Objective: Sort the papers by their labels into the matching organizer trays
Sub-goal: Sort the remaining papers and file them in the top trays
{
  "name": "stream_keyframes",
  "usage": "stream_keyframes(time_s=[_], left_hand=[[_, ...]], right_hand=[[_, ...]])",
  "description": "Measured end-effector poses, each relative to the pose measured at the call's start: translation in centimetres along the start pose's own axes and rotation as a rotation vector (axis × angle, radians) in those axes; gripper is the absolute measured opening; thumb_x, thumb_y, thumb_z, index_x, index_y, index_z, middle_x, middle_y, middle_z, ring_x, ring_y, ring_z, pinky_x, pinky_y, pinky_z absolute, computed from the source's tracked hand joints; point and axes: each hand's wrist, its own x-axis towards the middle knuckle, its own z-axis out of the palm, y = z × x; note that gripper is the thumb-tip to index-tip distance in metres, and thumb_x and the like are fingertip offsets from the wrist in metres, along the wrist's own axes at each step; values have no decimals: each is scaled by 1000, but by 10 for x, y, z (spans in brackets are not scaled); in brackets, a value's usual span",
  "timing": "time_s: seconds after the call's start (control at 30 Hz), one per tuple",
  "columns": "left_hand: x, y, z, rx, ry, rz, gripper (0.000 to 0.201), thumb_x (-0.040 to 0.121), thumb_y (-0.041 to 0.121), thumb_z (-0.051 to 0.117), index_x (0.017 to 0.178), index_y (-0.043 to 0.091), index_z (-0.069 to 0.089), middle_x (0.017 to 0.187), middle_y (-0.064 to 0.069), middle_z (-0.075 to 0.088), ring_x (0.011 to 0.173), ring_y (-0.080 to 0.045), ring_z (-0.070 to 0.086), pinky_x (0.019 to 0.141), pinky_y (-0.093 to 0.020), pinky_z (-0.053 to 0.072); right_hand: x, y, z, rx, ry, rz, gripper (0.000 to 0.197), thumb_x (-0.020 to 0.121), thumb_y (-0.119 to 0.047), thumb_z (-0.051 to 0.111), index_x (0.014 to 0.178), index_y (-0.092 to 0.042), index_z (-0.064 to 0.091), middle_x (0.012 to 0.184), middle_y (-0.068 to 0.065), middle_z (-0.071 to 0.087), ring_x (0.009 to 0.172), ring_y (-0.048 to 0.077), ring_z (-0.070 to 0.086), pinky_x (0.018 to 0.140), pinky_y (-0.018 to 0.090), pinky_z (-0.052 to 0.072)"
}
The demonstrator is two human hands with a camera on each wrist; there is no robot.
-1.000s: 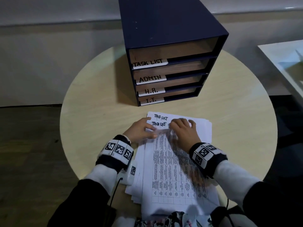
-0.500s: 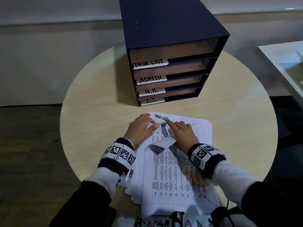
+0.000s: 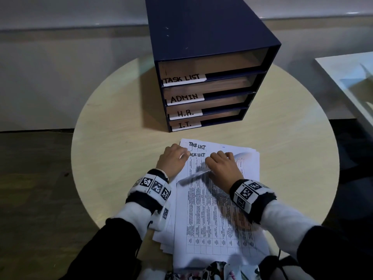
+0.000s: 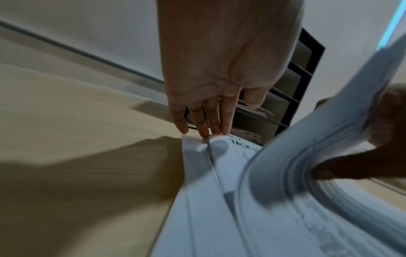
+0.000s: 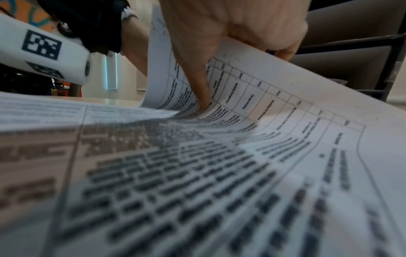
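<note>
left hand (image 3: 172, 161) flat, fingers straight, pressing down the far left corner of the paper pile (image 3: 217, 209) on the round table (image 3: 121, 142). right hand (image 3: 223, 165) pinching and curling up the top "task list" sheet (image 3: 198, 174). behind, organizer trays (image 3: 203, 93) already with some papers inside. big pile still left to sort.

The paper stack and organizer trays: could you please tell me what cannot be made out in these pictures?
- Table text on the top sheet: too small in the head view, blurred in the right wrist view.
- Labels of lower sheets in the paper stack: covered by the sheets above.
- Contents of the organizer trays: the head view shows only the front openings.
- Near edge of the stack: cut off by the bottom edge.
</note>
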Motion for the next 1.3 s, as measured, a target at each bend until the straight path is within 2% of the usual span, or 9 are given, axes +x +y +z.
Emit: stream_keyframes(time_s=[0.13,0.27,0.37,0.47,0.6,0.73,0.93,1.17,1.3], left_hand=[[-4,4,-2,56,150,102,25,96,26,41,109,19,61,116,1,53,112,-17,41,98,-36,33],[-9,10,-7,-133,97,163,11,90,11,53,84,15,61,97,0,59,96,-14,50,89,-30,37],[-10,14,-10,-570,-27,51,18,86,3,59,73,15,61,79,-6,62,81,-20,56,82,-36,48],[-5,15,-9,-711,24,-39,13,89,5,56,80,10,63,75,-8,65,77,-24,58,79,-37,50],[5,9,-4,-492,125,-45,24,94,7,44,109,10,63,113,-8,61,111,-22,54,99,-36,43],[15,-2,1,-168,-17,-45,38,95,9,41,132,9,49,137,-8,46,130,-21,41,110,-34,32],[13,0,1,-15,43,25,26,92,14,50,115,14,61,110,-8,49,116,-24,38,99,-36,35],[6,6,0,-138,42,18,8,88,18,59,86,12,63,95,-9,56,96,-23,49,89,-33,39],[-2,8,-7,-333,-69,61,20,85,14,63,68,4,63,65,-3,54,69,-19,49,72,-29,36]], right_hand=[[1,-1,7,52,-47,-6,64,27,-13,89,84,-16,61,72,-1,62,61,20,58,54,24,47],[1,-4,8,69,-37,43,85,26,-12,91,106,-5,64,77,4,64,62,22,60,52,30,50],[1,-3,8,36,-28,43,66,26,-13,90,87,-9,66,74,4,60,61,22,57,52,28,49],[2,-4,8,-2,4,52,54,30,-10,86,75,-12,56,76,5,55,70,21,40,52,25,44],[0,-7,9,-46,69,38,60,35,-11,84,78,-12,42,73,5,54,71,18,27,53,26,42],[-2,-5,6,-96,73,30,50,32,-11,84,77,-13,61,72,1,59,74,19,31,64,32,30],[-10,-7,3,70,59,-32,69,31,-11,84,81,-17,36,73,1,58,67,19,51,55,29,47],[-22,-3,-11,241,-12,-96,72,28,-4,84,79,-18,35,68,1,57,56,20,56,48,26,44],[-16,-13,-11,334,-137,86,64,51,7,75,109,-6,52,97,16,62,85,34,60,69,40,49]])
